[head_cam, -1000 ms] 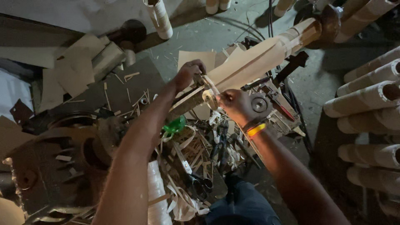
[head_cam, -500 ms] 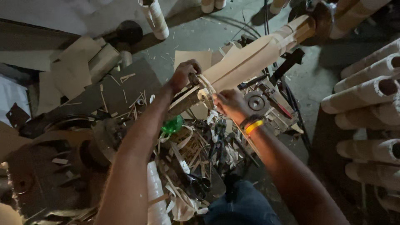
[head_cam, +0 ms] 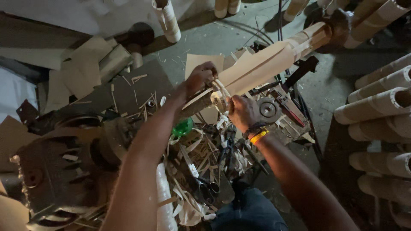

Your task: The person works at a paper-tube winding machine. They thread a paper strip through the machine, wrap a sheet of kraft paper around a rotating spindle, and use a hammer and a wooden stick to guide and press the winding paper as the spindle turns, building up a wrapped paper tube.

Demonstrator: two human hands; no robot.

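A long cardboard tube [head_cam: 274, 57] sits on a machine spindle and runs from the upper right down to the middle. My left hand [head_cam: 199, 78] grips the tube's near end from the far side. My right hand [head_cam: 242, 112] pinches a thin paper strip [head_cam: 221, 92] that curls off that same end. A yellow and dark band circles my right wrist. A round metal wheel [head_cam: 268, 109] of the machine lies just right of my right hand.
Finished cardboard tubes [head_cam: 376, 107] are stacked at the right. Paper strips and scraps [head_cam: 195, 171] litter the machine below my arms, beside a green cap [head_cam: 183, 127]. Cardboard sheets [head_cam: 85, 64] lie at the left. More tubes [head_cam: 166, 19] stand on the concrete floor at the top.
Both hands stay at the tube's end. My right hand has shifted slightly along the strip, and the view has drifted a little.
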